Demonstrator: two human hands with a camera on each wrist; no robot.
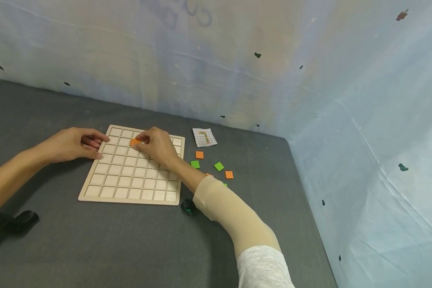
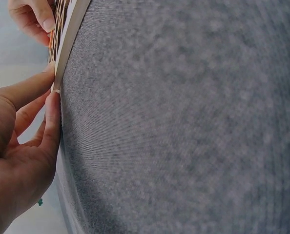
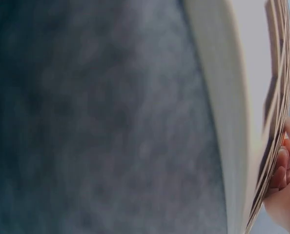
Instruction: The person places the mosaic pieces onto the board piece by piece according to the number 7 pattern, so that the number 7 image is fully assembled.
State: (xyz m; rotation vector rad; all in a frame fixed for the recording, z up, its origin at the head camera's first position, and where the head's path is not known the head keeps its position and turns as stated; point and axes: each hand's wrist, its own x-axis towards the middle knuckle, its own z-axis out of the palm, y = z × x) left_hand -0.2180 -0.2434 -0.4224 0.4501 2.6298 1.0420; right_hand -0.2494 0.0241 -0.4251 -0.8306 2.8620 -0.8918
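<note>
A light wooden board (image 1: 128, 202) with a grid of square cells lies on the dark table. My right hand (image 1: 159, 147) reaches over its far part and pinches an orange square tile (image 1: 134, 142) between thumb and fingers, at a cell in the upper left area. The left hand (image 1: 66, 145) touches the board's left edge, thumb and fingers spread apart along it. In the left wrist view, the left fingertips (image 2: 52, 95) meet the side of the rim. The right wrist view shows the orange tile only as a sliver at the right hand (image 3: 284, 192).
Right of the board lie loose orange tiles (image 1: 229, 175) and green tiles (image 1: 219, 166), some partly behind the right forearm. Behind them is a small printed grid card (image 1: 201, 140). Light sheeting (image 1: 216, 80) rises along the table's back and right edges.
</note>
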